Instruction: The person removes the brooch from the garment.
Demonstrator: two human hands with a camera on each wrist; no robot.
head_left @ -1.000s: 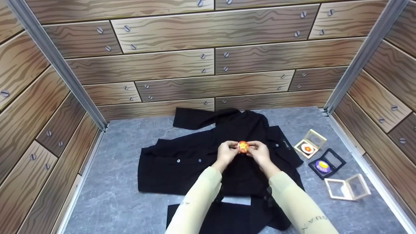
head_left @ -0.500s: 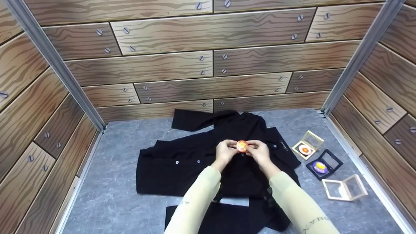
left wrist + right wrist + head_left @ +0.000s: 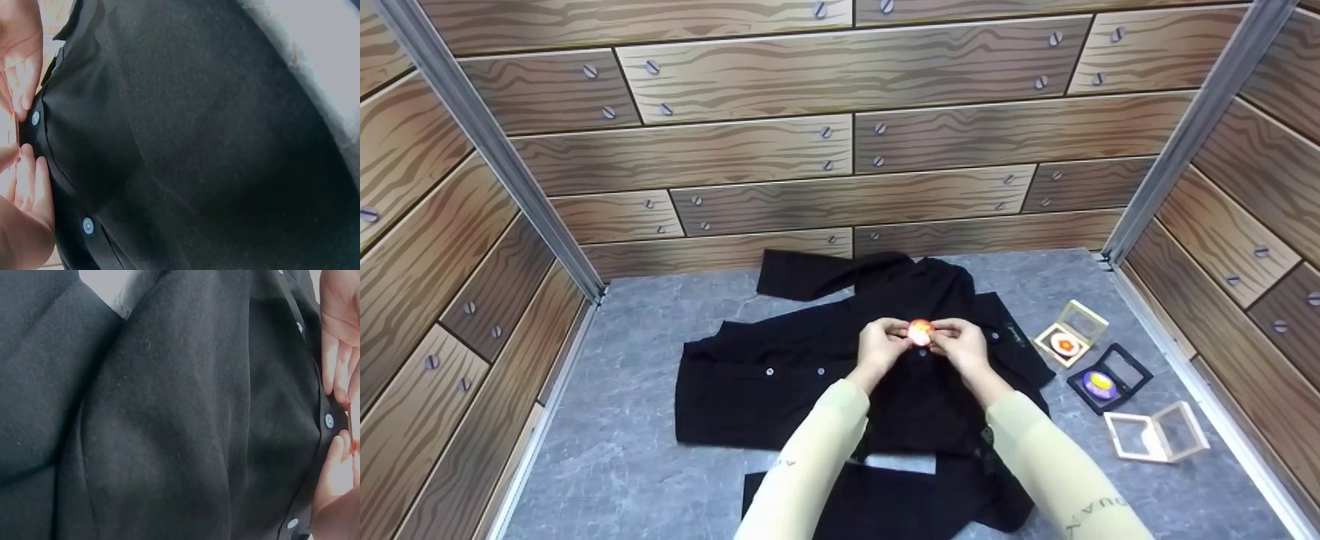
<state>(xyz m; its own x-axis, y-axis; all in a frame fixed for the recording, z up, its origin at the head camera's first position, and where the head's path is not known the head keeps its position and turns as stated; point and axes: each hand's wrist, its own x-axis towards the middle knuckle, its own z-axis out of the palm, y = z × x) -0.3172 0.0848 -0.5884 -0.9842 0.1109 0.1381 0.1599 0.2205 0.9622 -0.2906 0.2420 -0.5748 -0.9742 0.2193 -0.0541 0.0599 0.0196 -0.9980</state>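
In the head view, my left hand (image 3: 882, 347) and right hand (image 3: 961, 345) pinch a round badge (image 3: 920, 333) from opposite sides with thumbs and fingertips. Its face is orange-red, with bright glare over part of it. Below the hands lies a black button-up shirt (image 3: 750, 405), spread out with its hem to the left. A button (image 3: 35, 117) on its placket sits close beside the fingers in the left wrist view, and a shirt button (image 3: 329, 421) likewise in the right wrist view. Both wrist views catch the badge only at the frame edge.
To the right stand a gold case (image 3: 1065, 346) holding a white badge with a red flower, a black case (image 3: 1117, 373) with a purple-yellow badge, and a pale case (image 3: 1140, 436) with its lid up. Wood-patterned walls (image 3: 780, 75) enclose the grey surface (image 3: 607, 420).
The badge has tilted, so its orange pattern now shows glare instead of the clear star shape seen earlier. Both hands stay over the shirt, slightly raised. The camera view has shifted a little.
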